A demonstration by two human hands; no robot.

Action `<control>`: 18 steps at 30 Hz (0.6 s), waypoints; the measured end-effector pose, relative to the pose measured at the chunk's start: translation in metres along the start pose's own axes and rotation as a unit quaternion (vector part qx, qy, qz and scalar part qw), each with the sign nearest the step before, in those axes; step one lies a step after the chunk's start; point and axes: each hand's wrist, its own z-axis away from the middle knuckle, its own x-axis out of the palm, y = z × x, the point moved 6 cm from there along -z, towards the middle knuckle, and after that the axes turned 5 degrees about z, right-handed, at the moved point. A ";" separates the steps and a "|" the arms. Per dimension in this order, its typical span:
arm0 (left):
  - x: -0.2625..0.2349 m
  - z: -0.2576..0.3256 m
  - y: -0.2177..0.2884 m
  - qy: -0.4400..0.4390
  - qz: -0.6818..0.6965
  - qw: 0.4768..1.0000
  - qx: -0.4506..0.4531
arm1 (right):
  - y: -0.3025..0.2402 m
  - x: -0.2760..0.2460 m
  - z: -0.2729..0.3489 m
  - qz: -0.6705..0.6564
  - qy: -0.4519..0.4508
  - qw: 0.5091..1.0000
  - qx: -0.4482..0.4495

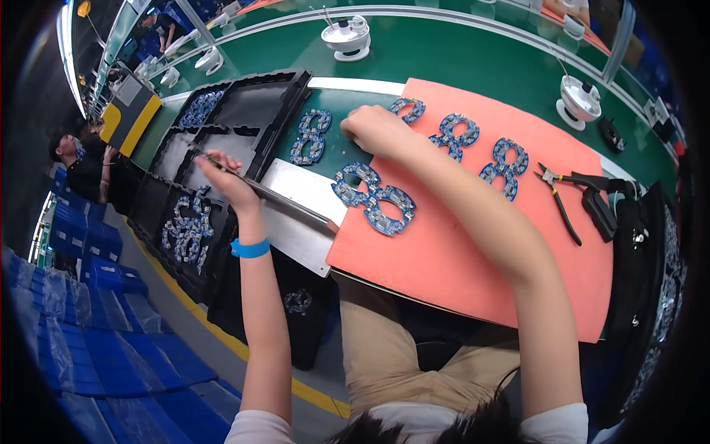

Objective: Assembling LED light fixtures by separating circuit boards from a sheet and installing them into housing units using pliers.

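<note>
My left hand (235,189), a blue band on its wrist, is raised over the black tray's near right side. Its fingers and thumb close on a thin dark board (216,160), seen almost edge-on. My right hand (373,131) is curled above the green bench at the pink mat's far left corner; its fingertips are turned away, so anything in them is hidden. To its left lies a blue figure-eight circuit board (310,137). Another circuit board (409,109) is partly covered behind that hand. A larger-looking circuit board (374,198) sits nearer me, across the mat's left edge.
Two more boards (504,169) rest on the pink mat (458,255), beside yellow-and-black cutters (560,201). Black divided trays (270,122) at left hold boards. A metal plate (298,240) borders the mat. White dispensers (346,38) stand behind. Another person (92,170) is far left.
</note>
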 end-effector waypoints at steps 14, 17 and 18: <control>-0.044 0.067 0.081 -0.041 -0.064 0.997 0.028 | -0.010 -0.008 0.002 0.099 -0.028 0.994 0.031; -0.053 0.091 0.079 -0.056 -0.058 0.997 0.004 | -0.011 -0.005 0.003 0.077 -0.018 0.997 0.006; -0.054 0.100 0.077 -0.072 -0.039 0.997 -0.011 | -0.013 -0.006 0.003 0.059 0.005 0.998 -0.025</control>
